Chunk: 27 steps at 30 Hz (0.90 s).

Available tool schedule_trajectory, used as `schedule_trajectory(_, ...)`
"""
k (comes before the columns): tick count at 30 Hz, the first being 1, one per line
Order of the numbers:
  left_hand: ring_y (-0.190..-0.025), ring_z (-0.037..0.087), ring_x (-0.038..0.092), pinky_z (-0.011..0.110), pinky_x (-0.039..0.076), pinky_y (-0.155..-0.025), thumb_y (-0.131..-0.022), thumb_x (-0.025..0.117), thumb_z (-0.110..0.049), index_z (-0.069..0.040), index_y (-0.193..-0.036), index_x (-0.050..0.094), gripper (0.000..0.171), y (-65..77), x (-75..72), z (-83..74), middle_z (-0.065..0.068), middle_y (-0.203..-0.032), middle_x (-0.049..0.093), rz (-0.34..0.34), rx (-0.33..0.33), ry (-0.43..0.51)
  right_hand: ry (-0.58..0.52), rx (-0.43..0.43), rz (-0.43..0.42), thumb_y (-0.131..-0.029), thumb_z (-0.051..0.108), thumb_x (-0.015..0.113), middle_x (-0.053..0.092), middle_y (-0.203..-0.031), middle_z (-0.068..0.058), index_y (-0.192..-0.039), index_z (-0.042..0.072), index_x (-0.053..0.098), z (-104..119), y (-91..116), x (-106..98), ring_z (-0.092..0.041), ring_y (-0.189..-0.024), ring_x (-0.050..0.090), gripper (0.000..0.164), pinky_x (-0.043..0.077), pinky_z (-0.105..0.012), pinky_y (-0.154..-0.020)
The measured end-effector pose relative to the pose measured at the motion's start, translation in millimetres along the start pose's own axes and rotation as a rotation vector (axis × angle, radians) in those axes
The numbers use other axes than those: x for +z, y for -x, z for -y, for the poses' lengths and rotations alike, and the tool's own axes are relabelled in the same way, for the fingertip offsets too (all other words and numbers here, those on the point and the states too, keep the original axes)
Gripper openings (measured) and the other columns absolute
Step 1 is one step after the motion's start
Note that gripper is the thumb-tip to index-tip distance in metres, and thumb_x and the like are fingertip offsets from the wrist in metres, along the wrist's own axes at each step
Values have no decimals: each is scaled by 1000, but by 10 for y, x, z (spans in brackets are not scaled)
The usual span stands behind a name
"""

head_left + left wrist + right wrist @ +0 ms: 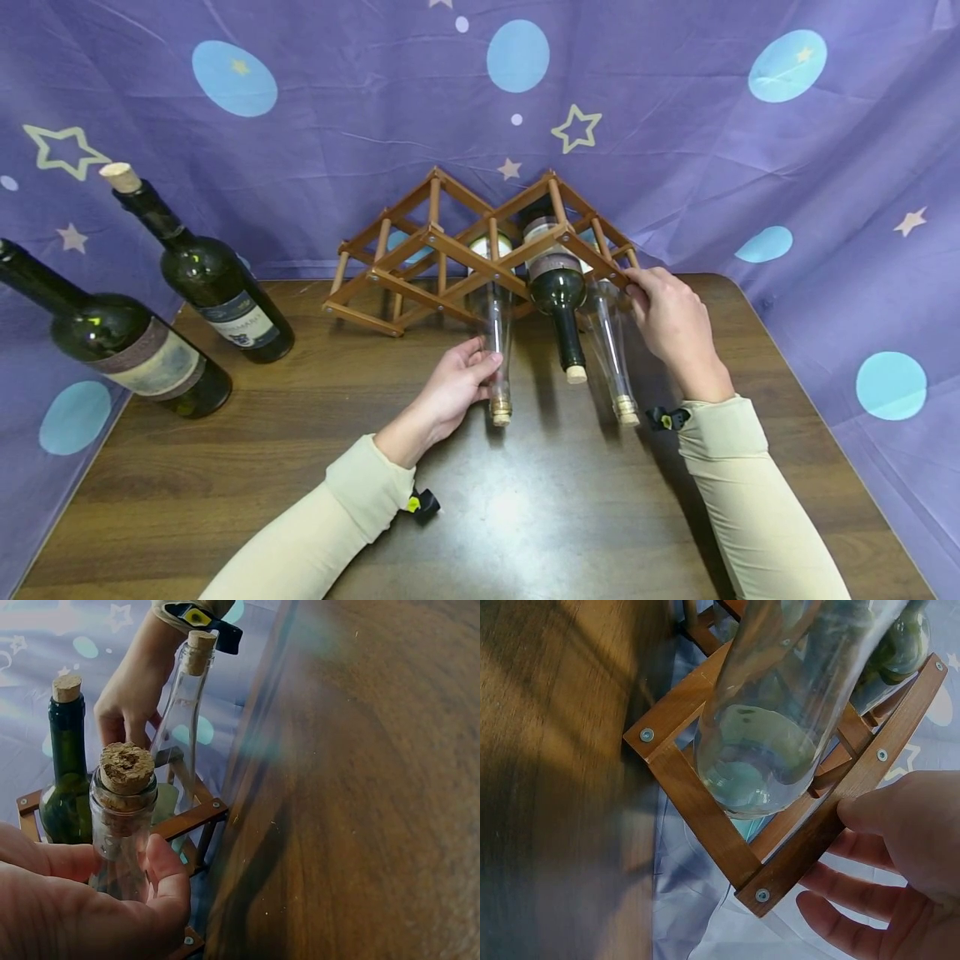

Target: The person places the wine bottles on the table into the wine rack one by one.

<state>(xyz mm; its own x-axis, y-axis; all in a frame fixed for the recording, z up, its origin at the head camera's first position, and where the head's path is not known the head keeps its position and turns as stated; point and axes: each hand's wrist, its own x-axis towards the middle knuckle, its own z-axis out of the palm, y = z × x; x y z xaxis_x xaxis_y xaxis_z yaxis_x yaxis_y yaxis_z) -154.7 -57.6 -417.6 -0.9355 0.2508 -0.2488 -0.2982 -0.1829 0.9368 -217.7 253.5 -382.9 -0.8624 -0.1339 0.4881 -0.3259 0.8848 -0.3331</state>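
Note:
A wooden lattice wine rack (450, 242) stands at the back of the table, holding several corked bottles with their necks pointing forward. My left hand (450, 387) holds the neck of a clear glass bottle (498, 333) in the rack; thumb and fingers lie on either side of it in the left wrist view. At the rack's right end my right hand (671, 321) grips a wooden slat (855, 799), thumb on the near face and fingers behind. Between the hands are a dark green bottle (558, 287) and a second clear bottle (611, 342).
Two dark wine bottles stand upright on the left of the table: a labelled one (135, 350) in front and a corked one (225, 287) behind it. A purple curtain (337, 100) with stars and dots hangs behind the brown wooden table (225, 483).

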Motion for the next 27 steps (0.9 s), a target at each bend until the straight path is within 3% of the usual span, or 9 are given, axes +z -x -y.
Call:
schedule_trajectory(12,-85,13,62,28,58,-76,-109,55,-3,11,-152,39,49,8,-21,-2,6,-104,63,-11,17,-24,4,-2,9,-105,11,64,72,-115,-15,-131,9,72,-5,-12,-9,-46,-99,69,26,51,-69,-70)
schedule_trajectory(17,-89,14,63,29,59,-80,-108,58,-6,12,-161,22,67,16,-41,-11,18,-121,64,-68,45,-77,13,-3,17,-105,11,64,71,-113,-16,-131,9,72,0,-13,-17,-47,-97,69,27,51,-69,-68)
schedule_trajectory(21,-92,15,63,30,59,-81,-108,61,-9,10,-162,24,69,33,-66,-28,25,-130,61,-108,59,-122,20,3,28,-106,11,63,71,-113,-15,-132,9,72,5,-7,-21,-47,-96,69,28,51,-69,-67)
schedule_trajectory(27,-95,19,65,34,59,-83,-106,63,-8,8,-161,28,67,78,-112,-58,23,-130,61,-163,100,-178,26,12,47,-105,11,64,71,-116,-16,-134,9,71,13,8,-40,-48,-97,69,30,52,-69,-68)
